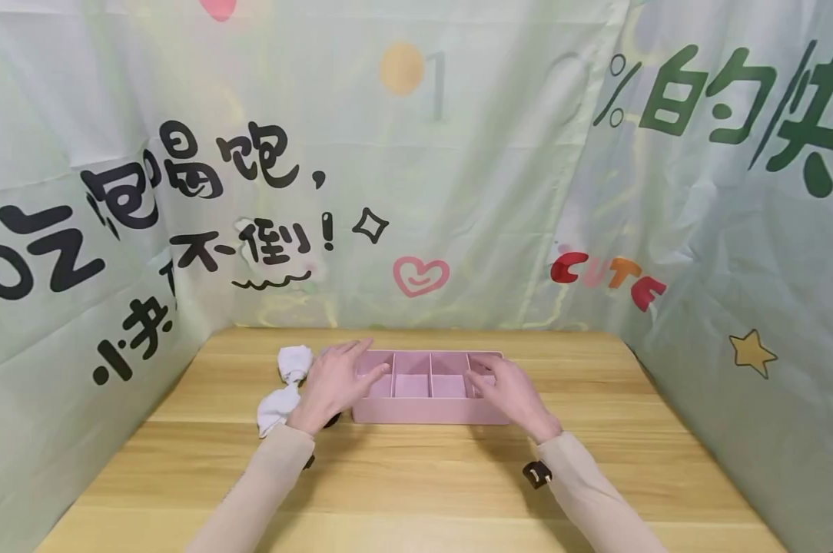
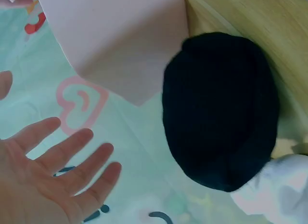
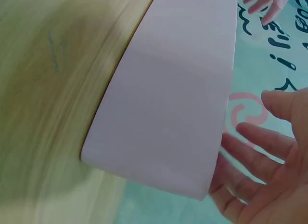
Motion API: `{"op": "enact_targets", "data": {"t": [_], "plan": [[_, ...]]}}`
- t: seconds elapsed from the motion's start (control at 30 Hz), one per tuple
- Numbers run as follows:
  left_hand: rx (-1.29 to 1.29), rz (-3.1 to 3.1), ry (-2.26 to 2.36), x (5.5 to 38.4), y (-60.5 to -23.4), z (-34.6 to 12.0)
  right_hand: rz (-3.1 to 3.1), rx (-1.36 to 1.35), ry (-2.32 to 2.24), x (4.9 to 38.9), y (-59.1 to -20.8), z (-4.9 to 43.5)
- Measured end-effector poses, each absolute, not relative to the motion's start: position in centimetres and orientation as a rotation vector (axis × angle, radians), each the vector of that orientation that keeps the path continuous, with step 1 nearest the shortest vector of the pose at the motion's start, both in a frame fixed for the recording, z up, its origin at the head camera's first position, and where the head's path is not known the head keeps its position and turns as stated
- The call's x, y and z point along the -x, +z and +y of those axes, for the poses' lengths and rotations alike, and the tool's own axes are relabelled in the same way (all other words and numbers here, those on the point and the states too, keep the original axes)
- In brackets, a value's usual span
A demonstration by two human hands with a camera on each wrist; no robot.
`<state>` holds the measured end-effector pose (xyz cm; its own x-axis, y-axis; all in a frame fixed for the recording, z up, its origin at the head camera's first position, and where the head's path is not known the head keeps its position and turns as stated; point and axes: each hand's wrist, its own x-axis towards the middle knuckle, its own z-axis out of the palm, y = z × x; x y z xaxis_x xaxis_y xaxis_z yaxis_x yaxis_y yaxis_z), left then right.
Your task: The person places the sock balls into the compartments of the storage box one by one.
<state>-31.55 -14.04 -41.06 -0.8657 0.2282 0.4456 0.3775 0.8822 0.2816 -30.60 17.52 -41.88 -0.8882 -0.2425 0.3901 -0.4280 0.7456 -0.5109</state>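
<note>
A pink box [image 1: 430, 411] with several compartments lies on the wooden table [image 1: 416, 476]. My left hand [image 1: 335, 380] is spread over its left end with straight fingers and holds nothing. My right hand [image 1: 508, 390] is spread over the right end, also holding nothing. The left wrist view shows the left hand [image 2: 48, 176] open beside the box's [image 2: 115, 36] corner, with a rolled black sock [image 2: 221, 113] close by. In the right wrist view the right hand [image 3: 269, 180] has its fingers fanned just past the box [image 3: 168, 113] wall. I cannot tell whether either hand touches the box.
White socks [image 1: 294, 362] lie bunched on the table left of my left hand, and one white sock [image 2: 279, 190] lies next to the black one. The black sock [image 1: 331, 420] peeks out under my left wrist. Printed green cloth [image 1: 458, 192] walls three sides of the table.
</note>
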Motion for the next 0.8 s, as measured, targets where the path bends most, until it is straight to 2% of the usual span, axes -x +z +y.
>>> {"op": "enact_targets", "data": {"t": [0.17,0.47,0.8], "plan": [[0.382,-2.657,-0.757,31.8,-40.8,-15.1,-2.617,-0.402,1.163,30.9,-41.8,18.1],[0.208,-2.552,-0.908,31.8,-41.8,-17.0,-2.547,-0.226,1.464,31.1,-42.3,19.9],[0.211,-2.494,-1.057,32.0,-42.1,-19.3,-2.486,-0.082,1.631,31.0,-42.8,22.0]]}}
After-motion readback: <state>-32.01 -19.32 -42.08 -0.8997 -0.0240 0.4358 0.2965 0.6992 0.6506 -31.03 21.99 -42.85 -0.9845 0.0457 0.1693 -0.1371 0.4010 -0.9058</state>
